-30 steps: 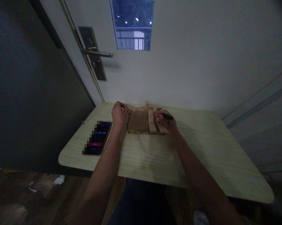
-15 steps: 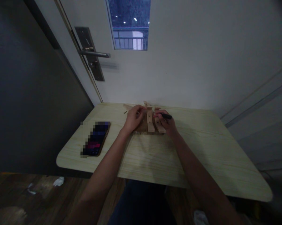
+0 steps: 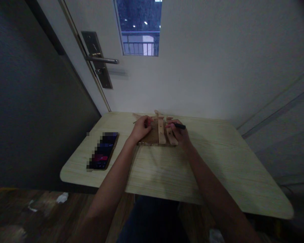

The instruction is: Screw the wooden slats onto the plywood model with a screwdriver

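Note:
A brown wooden board (image 3: pixel 153 136) with small holes lies at the far middle of the pale table (image 3: pixel 167 168). Light wooden strips (image 3: pixel 161 130) lie across it. My left hand (image 3: pixel 141 128) rests on the board's left part, fingers curled and pinched beside the strips; whatever it pinches is too small to make out. My right hand (image 3: pixel 180 133) sits on the board's right side, closed around a thin black tool (image 3: pixel 179 126) whose tip points left toward the strips.
A phone (image 3: pixel 104 149) with a lit screen lies on the table's left part. Behind the table stands a white door with a metal handle (image 3: pixel 102 60) and a small window (image 3: pixel 139 28). Scraps of paper (image 3: pixel 62 197) lie on the wooden floor at lower left.
My left hand moved from the board's far left edge rightward onto the board, next to the strips. My right hand with the black tool stayed in place.

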`<state>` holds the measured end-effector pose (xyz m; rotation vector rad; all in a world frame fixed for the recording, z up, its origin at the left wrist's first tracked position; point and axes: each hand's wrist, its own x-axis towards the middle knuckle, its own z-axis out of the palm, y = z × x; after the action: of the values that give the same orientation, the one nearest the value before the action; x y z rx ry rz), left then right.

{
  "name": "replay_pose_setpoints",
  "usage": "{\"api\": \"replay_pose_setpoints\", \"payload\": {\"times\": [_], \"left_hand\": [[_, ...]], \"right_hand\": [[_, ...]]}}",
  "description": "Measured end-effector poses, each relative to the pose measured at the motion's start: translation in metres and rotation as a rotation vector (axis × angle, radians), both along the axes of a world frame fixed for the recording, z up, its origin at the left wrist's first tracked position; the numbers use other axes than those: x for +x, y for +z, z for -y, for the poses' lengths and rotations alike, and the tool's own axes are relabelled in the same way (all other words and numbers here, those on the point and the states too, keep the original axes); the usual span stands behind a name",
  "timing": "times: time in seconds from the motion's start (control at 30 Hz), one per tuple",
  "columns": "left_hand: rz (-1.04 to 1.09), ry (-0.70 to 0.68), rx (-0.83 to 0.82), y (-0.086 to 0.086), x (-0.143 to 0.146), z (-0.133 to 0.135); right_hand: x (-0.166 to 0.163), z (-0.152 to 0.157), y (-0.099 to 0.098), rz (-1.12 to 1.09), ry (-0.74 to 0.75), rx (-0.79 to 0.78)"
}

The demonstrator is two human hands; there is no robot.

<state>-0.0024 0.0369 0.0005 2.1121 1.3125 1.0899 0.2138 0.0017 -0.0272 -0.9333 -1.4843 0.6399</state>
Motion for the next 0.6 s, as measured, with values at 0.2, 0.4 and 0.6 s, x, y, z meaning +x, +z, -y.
{"api": "replay_pose_setpoints", "payload": {"times": [0.2, 0.4, 0.6], "left_hand": [[-0.252, -0.096, 0.077, 0.01, -0.009, 0.006], [-0.321, -0.048, 0.024, 0.013, -0.017, 0.004], [-0.203, -0.028, 0.089, 0.013, -0.004, 0.009]], "right_hand": [[0.0, 0.002, 0.002, -0.007, 0.015, -0.024], [0.0, 0.003, 0.003, -0.004, 0.029, -0.008], [0.0, 0.003, 0.005, 0.02, 0.032, -0.002]]}}
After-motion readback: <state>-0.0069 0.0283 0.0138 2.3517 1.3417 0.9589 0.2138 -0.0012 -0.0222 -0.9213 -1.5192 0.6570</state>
